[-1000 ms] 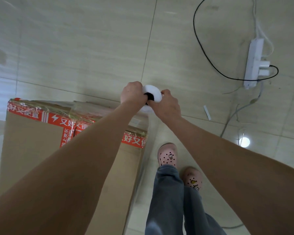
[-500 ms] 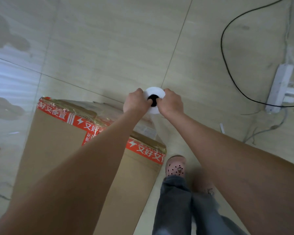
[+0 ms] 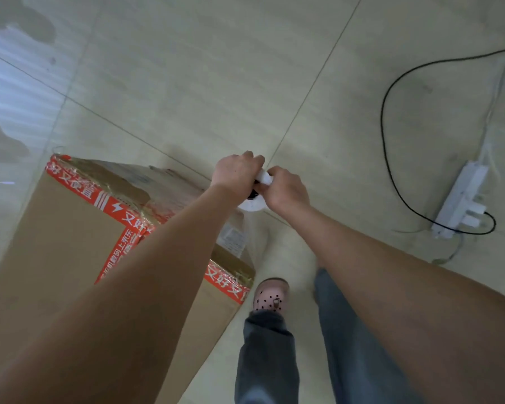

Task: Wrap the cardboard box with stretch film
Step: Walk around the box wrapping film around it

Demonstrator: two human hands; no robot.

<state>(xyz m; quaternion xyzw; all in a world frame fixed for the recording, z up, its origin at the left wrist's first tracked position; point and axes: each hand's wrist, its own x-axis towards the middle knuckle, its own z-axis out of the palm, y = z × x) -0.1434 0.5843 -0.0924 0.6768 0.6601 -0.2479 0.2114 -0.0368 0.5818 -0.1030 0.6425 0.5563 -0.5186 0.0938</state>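
Your left hand [image 3: 236,173] and right hand [image 3: 287,189] both have fingers [image 3: 252,158] curled tight round the roll [image 3: 252,205], right over the box's [image 3: 64,228] far corner, with film [image 3: 258,243] hanging down beside that corner.

You see red tape [image 3: 111,204] on your cardboard box [image 3: 56,243], white 又好又便宜 beside a lightning sign, 上京东 on the side strip, white label [image 3: 232,239] too blurred to read

A pale tiled floor [image 3: 187,68] with thin grout lines carries dark blotches [image 3: 18,16] at its upper left. A white power strip [image 3: 461,199] lies at the right, with a white plug [image 3: 475,218] in it and a black cable [image 3: 382,121] looping around. Below, a pink spotted shoe [image 3: 270,295] shows under grey-blue trousers [image 3: 267,360].
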